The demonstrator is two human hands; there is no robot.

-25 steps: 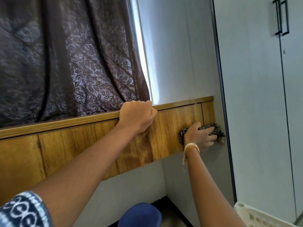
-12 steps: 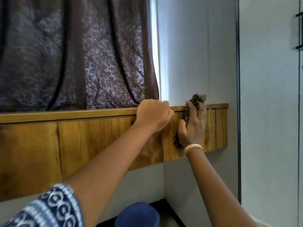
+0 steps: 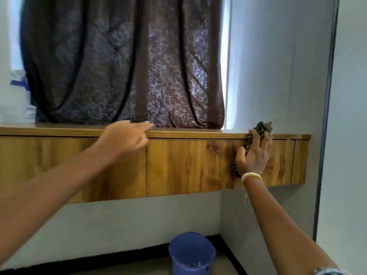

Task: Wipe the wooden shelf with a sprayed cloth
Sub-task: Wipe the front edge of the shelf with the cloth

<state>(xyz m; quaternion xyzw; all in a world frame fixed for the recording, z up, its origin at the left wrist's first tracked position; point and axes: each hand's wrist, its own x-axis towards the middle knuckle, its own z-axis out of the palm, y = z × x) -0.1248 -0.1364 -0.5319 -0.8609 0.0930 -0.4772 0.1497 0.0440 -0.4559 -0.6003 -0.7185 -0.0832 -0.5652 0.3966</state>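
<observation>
The wooden shelf point(image 3: 188, 165) runs wall to wall below the window, with a thin top ledge and a deep grained front panel. My right hand point(image 3: 253, 155) presses a dark patterned cloth point(image 3: 261, 127) flat against the front panel near the right end; the cloth sticks up over the top edge and shows again below my thumb. My left hand point(image 3: 127, 136) hovers at the top edge near the middle, blurred, fingers loosely spread, holding nothing.
A dark brown leaf-patterned curtain point(image 3: 129, 66) hangs down to the shelf top. On the floor below stands a blue bucket point(image 3: 191, 254). A grey wall and a dark-edged cupboard side point(image 3: 325, 116) close off the right end.
My left hand has let go of the shelf's top edge and opened. My right hand stays flat on the front panel with the cloth. The view has pulled back and shifted left.
</observation>
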